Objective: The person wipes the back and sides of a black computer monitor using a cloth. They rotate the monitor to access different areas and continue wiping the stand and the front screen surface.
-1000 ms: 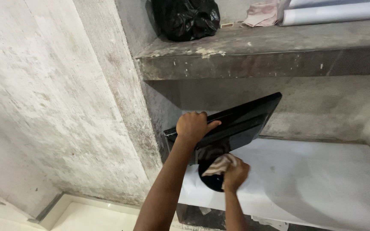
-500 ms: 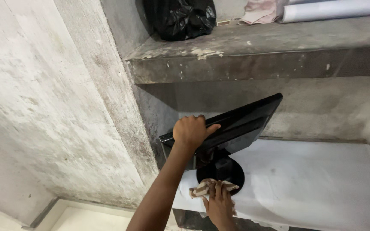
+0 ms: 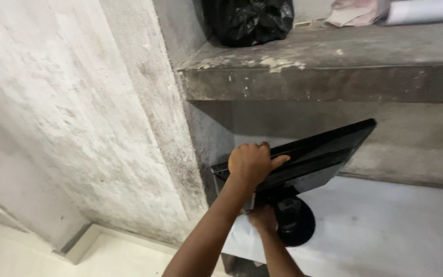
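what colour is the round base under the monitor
Glossy black, like the monitor itself; the round base shows in the head view.

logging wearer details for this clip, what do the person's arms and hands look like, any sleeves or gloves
Both forearms are bare, with no sleeve in view. The left hand wears no glove, ring or watch that shows. The right hand is mostly hidden behind the left forearm; its visible part is also ungloved.

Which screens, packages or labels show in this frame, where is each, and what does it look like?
Monitor: lower shelf, tilted, glossy black flat panel on a round black base; left hand grips its top edge.
Black plastic bag: upper concrete shelf, bulging, shiny.
White roll: upper shelf, far right.
No labels visible.
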